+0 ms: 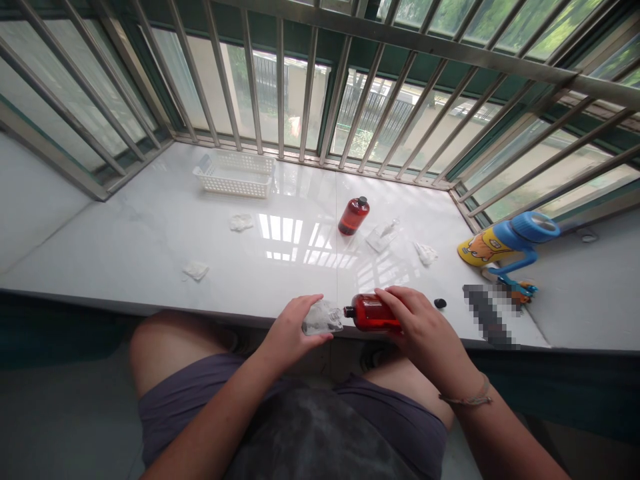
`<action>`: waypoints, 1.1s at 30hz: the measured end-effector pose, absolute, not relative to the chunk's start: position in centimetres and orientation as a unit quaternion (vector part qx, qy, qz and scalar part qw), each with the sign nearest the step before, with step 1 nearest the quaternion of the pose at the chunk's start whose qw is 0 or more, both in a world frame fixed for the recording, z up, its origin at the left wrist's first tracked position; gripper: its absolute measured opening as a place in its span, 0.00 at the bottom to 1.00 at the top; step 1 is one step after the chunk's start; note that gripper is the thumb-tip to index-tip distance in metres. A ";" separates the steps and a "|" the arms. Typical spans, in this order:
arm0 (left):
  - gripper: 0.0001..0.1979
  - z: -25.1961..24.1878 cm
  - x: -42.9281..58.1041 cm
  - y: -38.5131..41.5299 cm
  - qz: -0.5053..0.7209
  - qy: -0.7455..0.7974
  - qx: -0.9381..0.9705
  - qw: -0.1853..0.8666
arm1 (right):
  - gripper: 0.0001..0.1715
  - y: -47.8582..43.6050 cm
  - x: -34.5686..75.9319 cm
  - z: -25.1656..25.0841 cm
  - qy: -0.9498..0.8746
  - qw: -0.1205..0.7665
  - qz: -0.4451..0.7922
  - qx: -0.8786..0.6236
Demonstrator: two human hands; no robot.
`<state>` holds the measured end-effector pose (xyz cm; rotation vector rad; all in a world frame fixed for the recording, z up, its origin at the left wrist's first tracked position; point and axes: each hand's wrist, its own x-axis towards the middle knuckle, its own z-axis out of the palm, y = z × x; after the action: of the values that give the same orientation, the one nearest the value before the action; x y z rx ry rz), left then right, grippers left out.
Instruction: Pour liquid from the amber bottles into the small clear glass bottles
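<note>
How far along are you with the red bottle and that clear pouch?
Done: the black cap is off, lying on the counter. In hand: the right hand holds the red bottle neck-first at the clear pouch in the left hand. Remaining, it seems: the second capped red bottle stands beside another pouch.

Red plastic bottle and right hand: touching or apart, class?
Touching: the head view shows the right hand wrapped around the red plastic bottle.

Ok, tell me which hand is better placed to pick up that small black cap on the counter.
Right, I'd judge. Your right hand lies closest to the small black cap, though it is gripping the red bottle. Your left hand is farther off, on the other side of the bottle, holding the clear plastic pouch.
</note>
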<state>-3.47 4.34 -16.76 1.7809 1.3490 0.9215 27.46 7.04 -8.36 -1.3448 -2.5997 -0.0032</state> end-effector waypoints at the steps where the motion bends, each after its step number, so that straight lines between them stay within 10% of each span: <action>1: 0.38 -16.8 -3.5 4.3 0.356 0.522 0.689 0.356 | 0.45 7.0 27.5 -8.4 -0.883 0.106 -0.001 -0.457; 33: 0.40 -16.9 -3.7 4.6 0.348 0.509 0.705 0.351 | 0.44 7.1 27.1 -7.4 -0.892 0.077 -0.037 -0.443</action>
<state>-3.72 4.56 -16.93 1.8250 1.3189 0.9009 27.11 7.05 -7.44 -1.3282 -2.6727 -0.1122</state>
